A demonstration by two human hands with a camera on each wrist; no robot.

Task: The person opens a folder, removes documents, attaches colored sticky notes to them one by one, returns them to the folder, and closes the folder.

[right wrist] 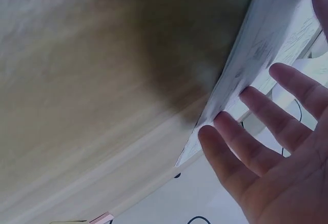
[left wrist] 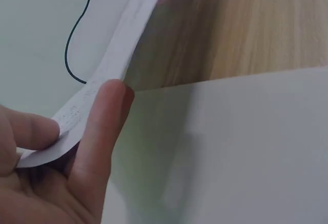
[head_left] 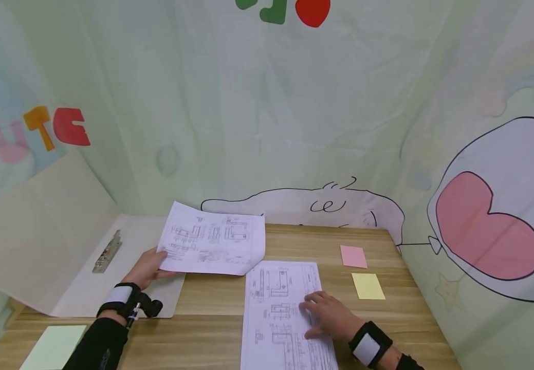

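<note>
A printed sheet of technical drawings (head_left: 213, 241) is pinched at its left edge between the thumb and fingers of my left hand (head_left: 146, 268). It hangs raised over the right part of an open white folder (head_left: 88, 295), its right edge bending down. In the left wrist view the thumb lies on one face of the sheet (left wrist: 110, 55), fingers behind. My right hand (head_left: 331, 316) rests with spread fingers on a second set of drawings (head_left: 280, 308) lying on the table. The right wrist view shows those fingertips (right wrist: 207, 131) touching the papers (right wrist: 256, 55).
A metal clip (head_left: 108, 252) sits along the folder's spine, its cover leaning up at the left. Pink sticky notes (head_left: 353, 256) and yellow sticky notes (head_left: 368, 286) lie right on the wooden table (head_left: 211, 329). A pale green pad (head_left: 54, 347) is front left. A printed curtain (head_left: 229, 128) stands behind.
</note>
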